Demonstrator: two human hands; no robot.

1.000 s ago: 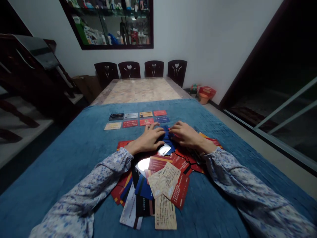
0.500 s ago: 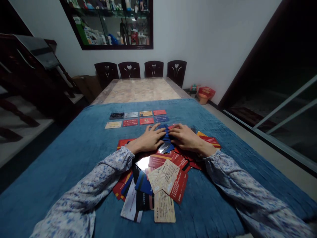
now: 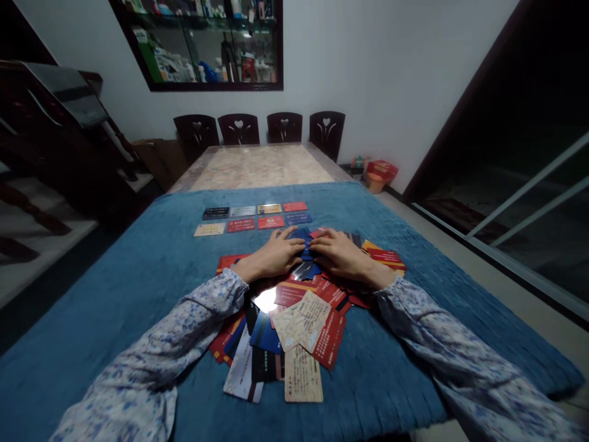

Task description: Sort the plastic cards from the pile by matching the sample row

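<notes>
A heap of bank-type cards [image 3: 294, 371] in red, blue, black, white and cream lies overlapping on a blue cloth. My left hand [image 3: 278, 253] rests palm down on the far part of the heap, its fingers reaching a blue card [image 3: 301, 235]. From the other side my right hand [image 3: 338, 253] lies over the heap, fingers a little bent, tips at the same blue cards. Both hands are open and nearly meet. A dark blue card [image 3: 307, 270] shows just below the fingertips. Whether any card is lifted, I cannot tell.
Beyond the heap, several cards stand apart in two rows, among them a black card [image 3: 216, 213], a red card [image 3: 271, 222] and a cream card [image 3: 209, 229]. The blue cloth [image 3: 138, 264] covers the near part of a marble-patterned table [image 3: 257, 166]. Dark chairs [image 3: 239, 129] line its far end.
The whole view has shifted slightly, moving the cards a little up and left in the picture. Both hands keep nearly the same pose on the heap.
</notes>
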